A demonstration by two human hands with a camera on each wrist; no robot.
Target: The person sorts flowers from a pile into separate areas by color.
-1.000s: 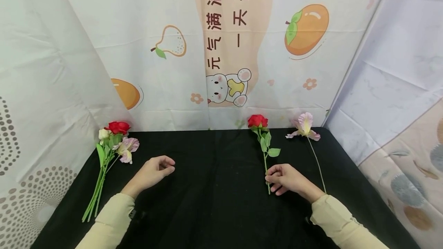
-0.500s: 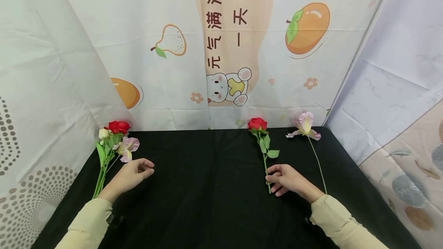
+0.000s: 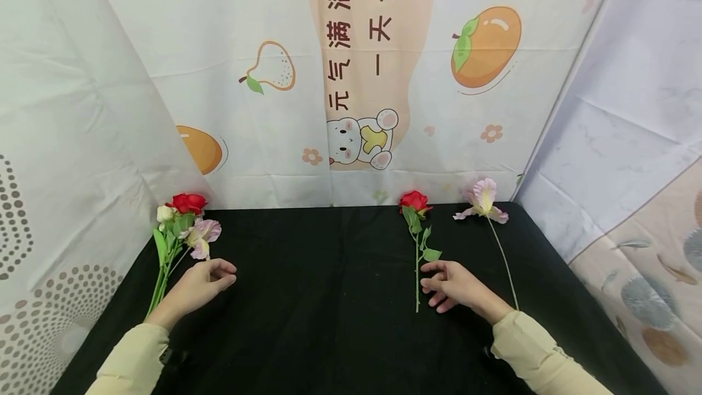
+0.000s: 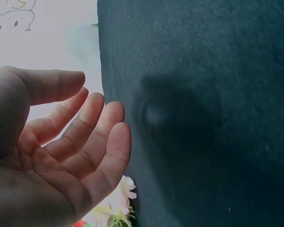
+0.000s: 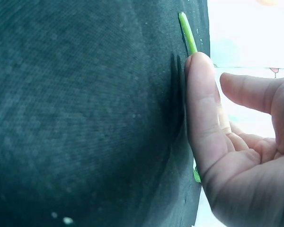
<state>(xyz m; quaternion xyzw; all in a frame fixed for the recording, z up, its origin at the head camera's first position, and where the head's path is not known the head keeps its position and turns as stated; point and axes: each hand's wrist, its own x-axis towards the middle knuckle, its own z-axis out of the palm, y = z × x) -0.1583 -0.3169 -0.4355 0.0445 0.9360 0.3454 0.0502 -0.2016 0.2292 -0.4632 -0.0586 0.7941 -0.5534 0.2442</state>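
A red rose (image 3: 415,201) with a green stem lies on the black cloth, right of the middle. Beside its stem is my right hand (image 3: 457,288); in the right wrist view the thumb stands apart from the fingers (image 5: 206,104), with nothing pinched between them. The end of the green stem (image 5: 188,33) shows past the fingertips there. My left hand (image 3: 197,288) hovers at the left with fingers loosely curved and holding nothing. Just behind it lies a bunch of flowers (image 3: 181,227) with red, white and pale purple blooms, its lower stems hidden by the hand and sleeve.
A pale purple iris (image 3: 484,200) on a thin stem lies at the right, its lower end behind my right wrist. Black cloth (image 3: 329,297) covers the table. Printed white curtains (image 3: 263,127) stand along the back and both sides.
My left hand has moved left and slightly nearer, toward the bunch. My right hand has let go of the rose, which has turned a little, its bloom shifting right. The right arm stays put.
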